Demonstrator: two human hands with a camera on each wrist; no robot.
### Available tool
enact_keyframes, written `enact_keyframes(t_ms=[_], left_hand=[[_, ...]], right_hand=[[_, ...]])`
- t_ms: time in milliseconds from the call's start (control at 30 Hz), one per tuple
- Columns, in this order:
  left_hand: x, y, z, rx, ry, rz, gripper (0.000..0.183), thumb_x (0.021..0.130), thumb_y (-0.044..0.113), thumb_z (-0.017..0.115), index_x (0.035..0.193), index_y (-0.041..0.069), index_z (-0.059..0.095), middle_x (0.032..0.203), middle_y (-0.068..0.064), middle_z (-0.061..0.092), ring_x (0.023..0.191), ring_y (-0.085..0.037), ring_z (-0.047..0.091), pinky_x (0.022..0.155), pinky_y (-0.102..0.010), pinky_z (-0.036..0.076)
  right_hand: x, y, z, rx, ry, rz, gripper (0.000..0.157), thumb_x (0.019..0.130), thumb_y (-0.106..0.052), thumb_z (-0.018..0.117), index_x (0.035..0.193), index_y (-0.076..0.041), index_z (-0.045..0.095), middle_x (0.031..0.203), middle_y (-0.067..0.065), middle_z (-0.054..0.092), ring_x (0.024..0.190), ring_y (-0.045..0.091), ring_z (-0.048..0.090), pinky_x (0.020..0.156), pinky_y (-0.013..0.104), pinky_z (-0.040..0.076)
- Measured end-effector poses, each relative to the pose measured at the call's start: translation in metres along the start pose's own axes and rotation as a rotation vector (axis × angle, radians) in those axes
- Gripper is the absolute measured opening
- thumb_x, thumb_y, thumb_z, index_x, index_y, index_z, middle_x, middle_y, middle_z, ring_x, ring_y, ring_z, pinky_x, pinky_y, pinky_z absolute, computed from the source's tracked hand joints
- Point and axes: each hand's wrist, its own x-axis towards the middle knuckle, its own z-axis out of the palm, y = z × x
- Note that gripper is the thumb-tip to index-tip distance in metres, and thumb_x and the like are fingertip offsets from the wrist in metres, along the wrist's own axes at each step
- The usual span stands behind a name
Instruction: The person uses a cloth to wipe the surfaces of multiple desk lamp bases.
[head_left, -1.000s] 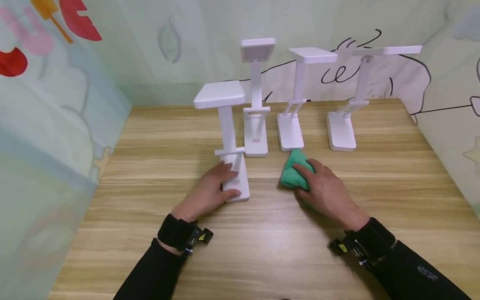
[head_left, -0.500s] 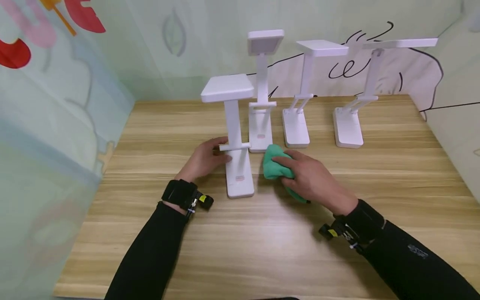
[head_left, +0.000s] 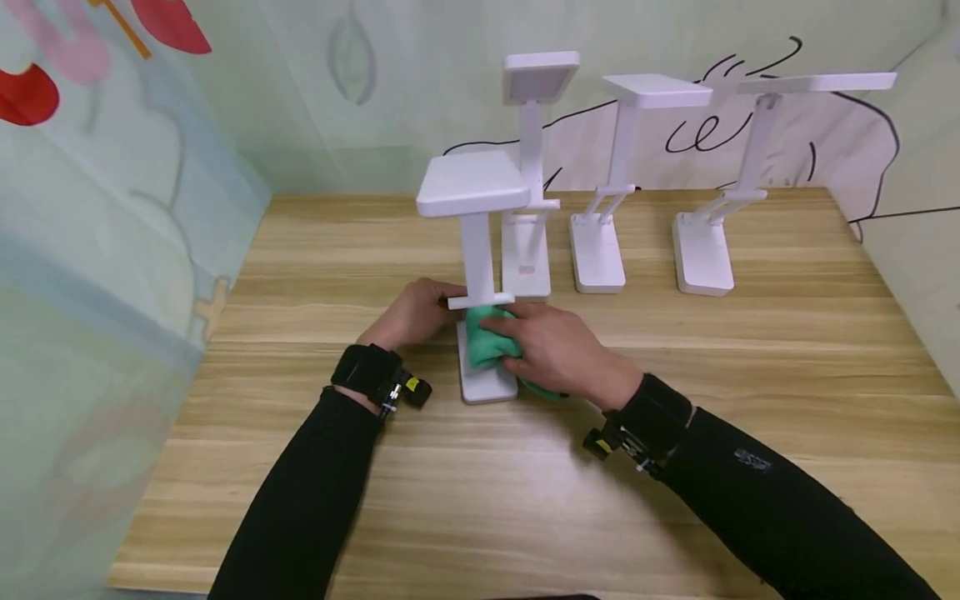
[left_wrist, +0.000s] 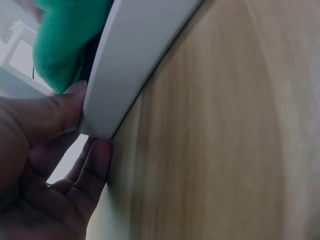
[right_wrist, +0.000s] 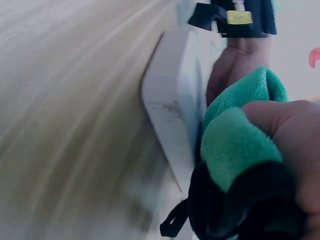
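Observation:
A white desk lamp (head_left: 474,179) stands upright in front of the other lamps, its flat head above both hands. My left hand (head_left: 415,313) holds the rear end of its base; in the left wrist view the thumb (left_wrist: 70,102) lies at the upper edge and the fingertips touch the back end. My right hand (head_left: 561,346) grips a bunched green plush cloth (head_left: 483,342) and presses it on top of the base, just below the hinge bar. Black trim and a small black loop show on the cloth (right_wrist: 237,145) in the right wrist view.
Behind stand three more white desk lamps: one close behind (head_left: 527,258), one right of it (head_left: 597,254), one farther right (head_left: 703,254). They share a wood-grain table (head_left: 480,500). A printed wall covering (head_left: 420,100) rises along the table's back and sides.
My right hand has carried the cloth leftward from near the middle lamps onto the front lamp's base. My left hand has shifted from the base's front part to its rear end.

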Motion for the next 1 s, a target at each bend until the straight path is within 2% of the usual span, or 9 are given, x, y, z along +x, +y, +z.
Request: enact_keyframes(t_ms=[100,200,367,633,700,767,867,933,1000], left_hand=[[0.001,0.0,-0.001,0.015,-0.001,-0.008,0.036,0.091,0.023,0.068,0.126,0.024,0.065,0.1,-0.002,0.068,0.085,-0.017,0.055,0.07,-0.029,0.046],[0.001,0.001,0.0,0.032,0.003,-0.015,0.036,0.091,0.024,0.068,0.126,0.024,0.065,0.099,-0.002,0.068,0.083,-0.017,0.054,0.068,-0.029,0.046],[0.001,0.001,0.002,0.027,0.016,-0.019,0.036,0.091,0.026,0.068,0.127,0.022,0.065,0.11,-0.001,0.068,0.091,-0.016,0.056,0.075,-0.029,0.047],[0.0,0.002,0.004,0.006,0.023,-0.05,0.041,0.089,0.031,0.069,0.128,0.019,0.064,0.117,-0.003,0.067,0.091,-0.016,0.056,0.071,-0.028,0.047],[0.0,0.002,0.003,-0.002,0.022,-0.044,0.04,0.09,0.03,0.069,0.128,0.02,0.064,0.117,-0.003,0.067,0.091,-0.016,0.056,0.07,-0.028,0.047],[0.001,0.001,0.002,-0.011,0.017,-0.033,0.037,0.091,0.027,0.067,0.127,0.022,0.064,0.114,-0.002,0.067,0.086,-0.017,0.056,0.068,-0.028,0.046],[0.001,-0.002,0.0,-0.014,0.013,-0.008,0.034,0.093,0.021,0.064,0.127,0.024,0.065,0.113,-0.001,0.067,0.084,-0.018,0.055,0.067,-0.029,0.046],[0.001,-0.004,-0.001,-0.006,0.013,-0.001,0.035,0.093,0.015,0.062,0.127,0.023,0.064,0.113,-0.002,0.067,0.08,-0.02,0.055,0.064,-0.029,0.045],[0.002,-0.005,-0.001,0.007,0.014,0.005,0.036,0.093,0.012,0.059,0.128,0.023,0.064,0.115,-0.002,0.067,0.081,-0.019,0.055,0.065,-0.029,0.045]], right_hand=[[0.001,-0.001,0.004,-0.023,-0.018,0.024,0.056,0.084,-0.029,0.069,0.137,-0.016,0.056,0.136,0.017,0.052,0.121,0.029,0.051,0.091,0.045,0.051],[0.0,-0.001,0.006,-0.035,-0.022,0.015,0.054,0.083,-0.027,0.068,0.135,-0.018,0.057,0.138,0.017,0.052,0.123,0.029,0.05,0.093,0.045,0.049],[-0.012,-0.003,0.006,-0.013,-0.046,-0.062,0.05,0.082,-0.028,0.07,0.131,-0.019,0.061,0.139,0.016,0.051,0.122,0.027,0.051,0.092,0.043,0.05],[-0.038,-0.008,-0.006,0.102,-0.197,-0.178,0.047,0.08,-0.026,0.069,0.127,-0.026,0.064,0.142,0.008,0.051,0.127,0.021,0.047,0.098,0.042,0.047],[-0.036,-0.009,-0.012,0.103,-0.168,-0.167,0.046,0.08,-0.026,0.069,0.126,-0.025,0.064,0.14,0.009,0.052,0.126,0.022,0.048,0.095,0.043,0.048],[-0.028,-0.01,-0.014,0.07,-0.099,-0.137,0.047,0.082,-0.027,0.068,0.129,-0.023,0.062,0.14,0.012,0.052,0.125,0.025,0.049,0.092,0.045,0.049],[-0.013,-0.008,-0.009,0.016,-0.003,-0.063,0.052,0.085,-0.029,0.068,0.135,-0.019,0.057,0.14,0.015,0.051,0.123,0.029,0.051,0.088,0.046,0.051],[-0.004,-0.009,-0.001,-0.022,0.012,-0.026,0.057,0.086,-0.031,0.068,0.139,-0.016,0.053,0.14,0.017,0.05,0.122,0.031,0.051,0.09,0.046,0.051],[0.001,-0.01,0.005,-0.067,-0.002,-0.028,0.059,0.086,-0.032,0.069,0.14,-0.015,0.051,0.14,0.018,0.051,0.122,0.031,0.051,0.092,0.045,0.049]])
